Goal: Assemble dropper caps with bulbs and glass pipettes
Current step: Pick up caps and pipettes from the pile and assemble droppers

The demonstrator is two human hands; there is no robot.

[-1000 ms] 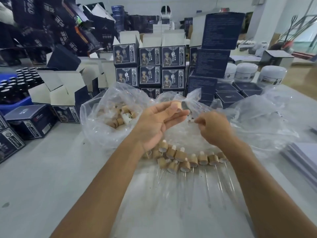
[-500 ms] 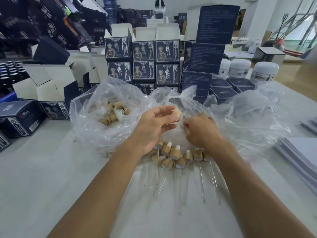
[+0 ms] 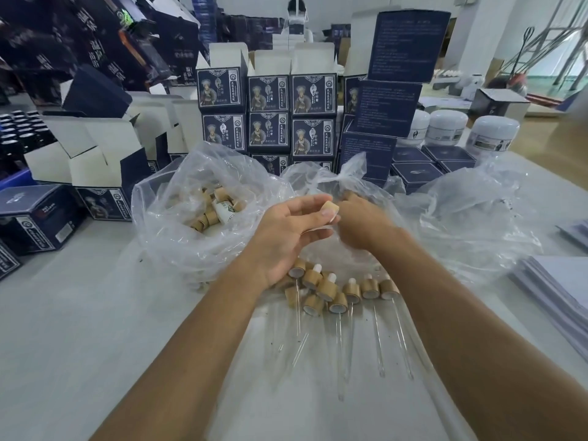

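Single head view, wide-angle, looking forward and down, close over table [image 3: 63, 313].

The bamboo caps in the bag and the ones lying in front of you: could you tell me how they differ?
The caps in the bag are heaped loosely inside the plastic bag and show no pipettes. The finished droppers lie on the table with white bulbs and glass pipettes fitted. Both share the same tan bamboo collar.
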